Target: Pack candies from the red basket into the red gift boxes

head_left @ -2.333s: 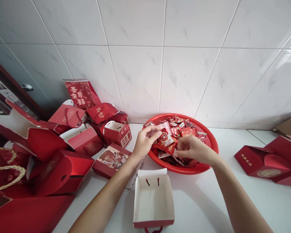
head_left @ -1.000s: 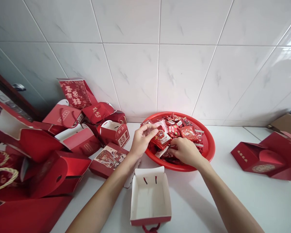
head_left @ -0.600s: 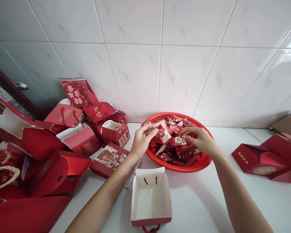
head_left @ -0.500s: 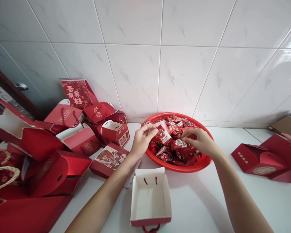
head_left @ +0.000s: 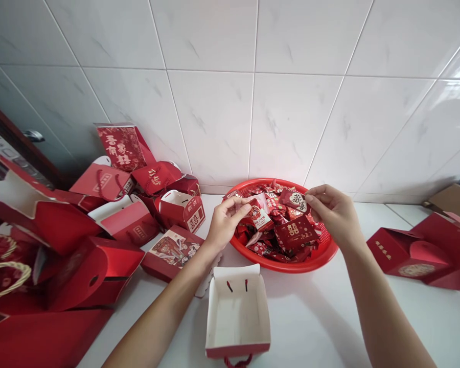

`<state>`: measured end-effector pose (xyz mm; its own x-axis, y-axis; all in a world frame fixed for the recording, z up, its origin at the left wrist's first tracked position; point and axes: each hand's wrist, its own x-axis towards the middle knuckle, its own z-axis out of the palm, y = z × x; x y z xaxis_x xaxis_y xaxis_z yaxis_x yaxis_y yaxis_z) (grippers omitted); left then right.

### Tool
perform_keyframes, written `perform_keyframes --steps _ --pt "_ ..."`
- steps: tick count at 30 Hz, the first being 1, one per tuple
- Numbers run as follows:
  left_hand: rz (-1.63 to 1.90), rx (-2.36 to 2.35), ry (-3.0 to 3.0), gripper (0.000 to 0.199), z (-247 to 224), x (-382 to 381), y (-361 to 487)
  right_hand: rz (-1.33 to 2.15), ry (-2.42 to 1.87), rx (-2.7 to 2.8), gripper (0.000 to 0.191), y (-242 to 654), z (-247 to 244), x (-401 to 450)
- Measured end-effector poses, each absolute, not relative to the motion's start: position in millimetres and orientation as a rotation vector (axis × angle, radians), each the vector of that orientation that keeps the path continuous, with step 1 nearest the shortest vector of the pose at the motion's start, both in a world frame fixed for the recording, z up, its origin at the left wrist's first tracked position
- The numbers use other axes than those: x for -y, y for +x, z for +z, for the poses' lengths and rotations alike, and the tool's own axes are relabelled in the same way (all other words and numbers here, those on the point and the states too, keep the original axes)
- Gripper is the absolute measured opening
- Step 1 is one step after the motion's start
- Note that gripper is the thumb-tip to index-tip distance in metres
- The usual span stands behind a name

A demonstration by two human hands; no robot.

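Over the left side of a red plastic basket [head_left: 253, 261], my left hand [head_left: 227, 217] pinches a small red candy packet [head_left: 261, 217] with white lettering. My right hand [head_left: 331, 209], at the basket's right side, grips the edge of another red candy packet [head_left: 294, 200] between thumb and fingers; it bears dark lettering on a pale patch. Heaped red candy packets [head_left: 296, 234] fill much of the basket beneath both hands. In front of the basket stands an open gift box [head_left: 237, 312], white inside, with a dark red cord handle at its near side.
Many red gift boxes [head_left: 128, 220] crowd the left side, some open. A flat printed box [head_left: 172, 250] lies left of the open one. More red boxes [head_left: 410, 255] and a brown carton [head_left: 452, 202] sit at the right. A tiled wall [head_left: 214, 128] rises behind.
My right hand has lifted a candy packet from the heap, moving up and to the right. A packet with gold lettering now shows beneath. My left hand stays nearly still with its packet.
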<state>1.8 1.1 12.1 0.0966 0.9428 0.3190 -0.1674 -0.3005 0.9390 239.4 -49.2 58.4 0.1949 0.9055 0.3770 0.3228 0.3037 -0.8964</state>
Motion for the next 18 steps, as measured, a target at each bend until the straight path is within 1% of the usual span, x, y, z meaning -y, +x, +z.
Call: perform_keyframes --steps 6,14,18 --pt "1.364 -0.844 1.351 0.037 12.2 -0.2 1.1 0.830 -1.128 1.318 0.033 207.9 49.2 49.0" --pt "1.371 -0.857 1.404 0.038 11.1 0.2 0.6 0.860 -1.141 1.391 0.030 193.7 42.5 50.0" --pt "1.348 -0.846 1.362 0.039 12.0 2.6 2.1 0.777 -1.184 1.371 0.026 192.9 42.2 49.9"
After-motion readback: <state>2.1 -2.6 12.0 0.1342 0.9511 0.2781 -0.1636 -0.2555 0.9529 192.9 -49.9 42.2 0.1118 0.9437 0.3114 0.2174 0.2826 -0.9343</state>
